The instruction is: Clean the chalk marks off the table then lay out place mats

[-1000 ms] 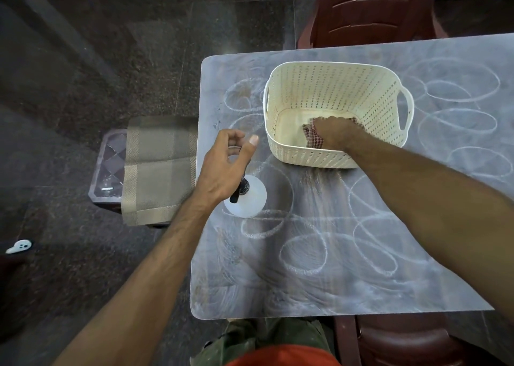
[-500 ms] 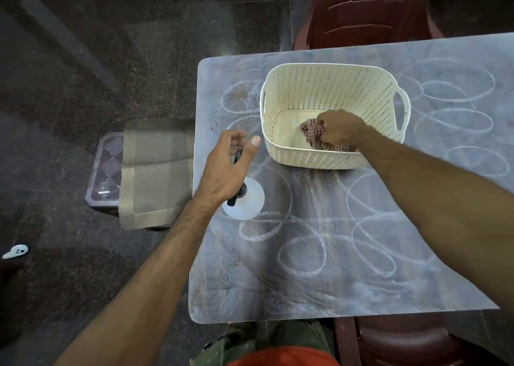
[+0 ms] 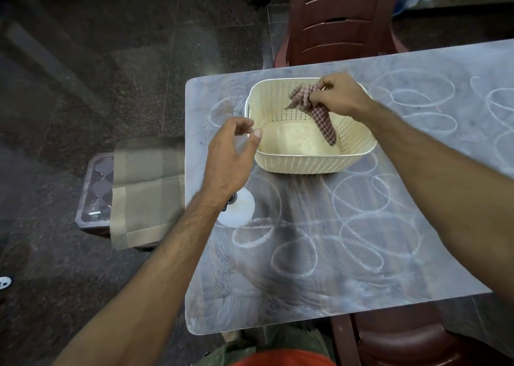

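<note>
The right hand (image 3: 338,94) has the checked cloth (image 3: 319,109) bunched between fingers and thumb, held above the cream basket (image 3: 303,161), its tail dangling down inside against the far wall. The left hand (image 3: 230,154) hovers loosely curled at the basket's near-left corner, gripping nothing, thumb and forefinger nearly meeting. Below its wrist stands a white spray bottle (image 3: 239,208) with a dark nozzle, seen from above.

The table (image 3: 306,304) is thick with chalk marks (image 3: 358,235), loops and ovals everywhere, with some streaking near the front edge. The place mats (image 3: 147,190) wait folded on a small side stool (image 3: 96,187) just off the table's left edge. So this looks like the very start: fetching the wiper.

To do it well, I'd say lift the cloth clear of the rim so the tail doesn't snag and drag the light basket, then open it out flat rather than wiping with a ball. Long overlapping strokes would carry dust one way instead of smearing it.

Room is decent in the middle and to the right. The basket and bottle sit over marks, though, so they'll likely need shifting. The left and front edges are close; dust pushed leftward could fall on the mats. A maroon chair (image 3: 342,18) stands at the far side, another at the near corner.
</note>
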A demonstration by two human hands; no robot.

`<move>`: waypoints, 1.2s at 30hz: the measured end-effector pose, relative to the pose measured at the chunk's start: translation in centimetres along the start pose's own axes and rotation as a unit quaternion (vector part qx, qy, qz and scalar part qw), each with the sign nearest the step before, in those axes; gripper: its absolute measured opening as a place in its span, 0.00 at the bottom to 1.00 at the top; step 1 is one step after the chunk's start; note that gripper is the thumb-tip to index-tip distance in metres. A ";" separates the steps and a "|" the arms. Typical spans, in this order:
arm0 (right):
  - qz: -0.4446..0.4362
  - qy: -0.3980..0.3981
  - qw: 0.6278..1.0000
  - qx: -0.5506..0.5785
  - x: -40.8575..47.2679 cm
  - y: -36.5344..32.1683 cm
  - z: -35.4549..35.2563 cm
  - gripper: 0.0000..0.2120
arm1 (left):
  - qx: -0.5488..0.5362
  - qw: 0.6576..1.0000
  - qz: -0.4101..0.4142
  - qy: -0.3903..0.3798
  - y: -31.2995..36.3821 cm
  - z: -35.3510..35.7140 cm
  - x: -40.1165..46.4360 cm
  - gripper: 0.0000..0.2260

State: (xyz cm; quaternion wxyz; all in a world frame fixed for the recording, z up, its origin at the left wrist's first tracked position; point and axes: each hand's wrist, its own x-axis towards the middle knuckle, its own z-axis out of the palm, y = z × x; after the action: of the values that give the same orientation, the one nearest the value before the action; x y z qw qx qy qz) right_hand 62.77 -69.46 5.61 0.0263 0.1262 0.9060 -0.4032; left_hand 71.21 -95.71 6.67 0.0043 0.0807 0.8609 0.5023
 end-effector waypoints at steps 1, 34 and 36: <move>0.002 0.004 1.000 0.028 -0.4 -0.7 -0.6 0.06 | -0.004 1.000 0.014 0.004 0.4 0.1 -0.1 0.09; 0.164 -0.030 0.840 0.517 -27.1 -0.9 11.8 0.15 | 0.041 0.997 0.007 -0.072 0.8 4.9 -13.8 0.08; 0.208 -0.029 0.800 0.562 -27.2 -1.3 12.4 0.18 | 0.069 0.993 0.031 -0.090 0.6 5.1 -14.4 0.09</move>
State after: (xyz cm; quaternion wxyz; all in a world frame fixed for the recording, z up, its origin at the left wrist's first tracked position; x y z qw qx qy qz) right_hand 88.10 -85.08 2.31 0.0606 0.2922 0.4716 -0.8298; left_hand 85.91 -93.09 3.65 0.0604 0.1528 0.8867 0.4323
